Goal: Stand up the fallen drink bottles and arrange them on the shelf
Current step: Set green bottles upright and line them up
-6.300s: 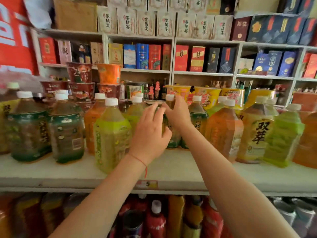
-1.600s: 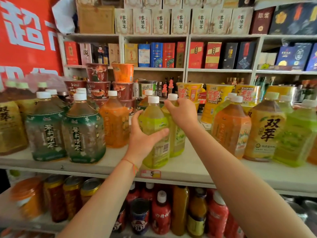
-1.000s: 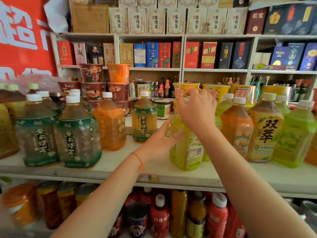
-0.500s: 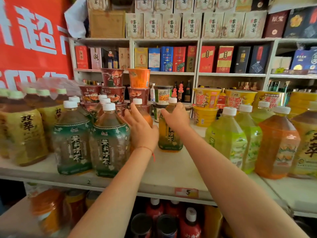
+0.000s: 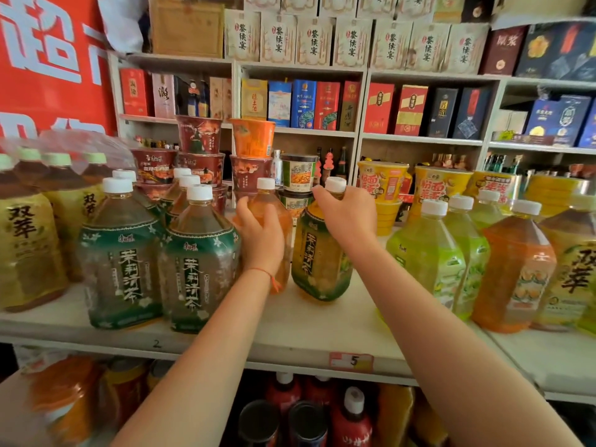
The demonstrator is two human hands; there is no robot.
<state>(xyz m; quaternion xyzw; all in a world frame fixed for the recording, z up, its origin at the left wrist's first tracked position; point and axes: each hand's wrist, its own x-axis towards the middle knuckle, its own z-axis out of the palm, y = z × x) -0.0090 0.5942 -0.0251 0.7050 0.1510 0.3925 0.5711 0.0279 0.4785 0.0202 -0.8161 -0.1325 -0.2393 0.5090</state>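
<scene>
My left hand (image 5: pixel 262 240) wraps around an upright orange drink bottle (image 5: pixel 285 221) at the middle of the white shelf (image 5: pixel 309 330). Beside it, my right hand (image 5: pixel 346 216) grips the neck of a green-labelled tea bottle (image 5: pixel 319 262), which leans slightly on the shelf. Both bottles have white caps. Two green tea bottles (image 5: pixel 196 262) stand upright just left of my left hand. Lime-green bottles (image 5: pixel 429 253) and another orange bottle (image 5: pixel 516 269) stand upright to the right.
Yellow-labelled bottles (image 5: pixel 29 233) in plastic wrap stand at the far left. Stacked noodle cups (image 5: pixel 200 146) and yellow cups (image 5: pixel 382 182) line the shelf's back. Boxed goods fill the wall shelves behind. Cans and red bottles (image 5: pixel 351 417) sit on the lower shelf.
My left hand has closed around the orange bottle. My right hand has drawn the green tea bottle forward, and it now leans. The view has moved closer.
</scene>
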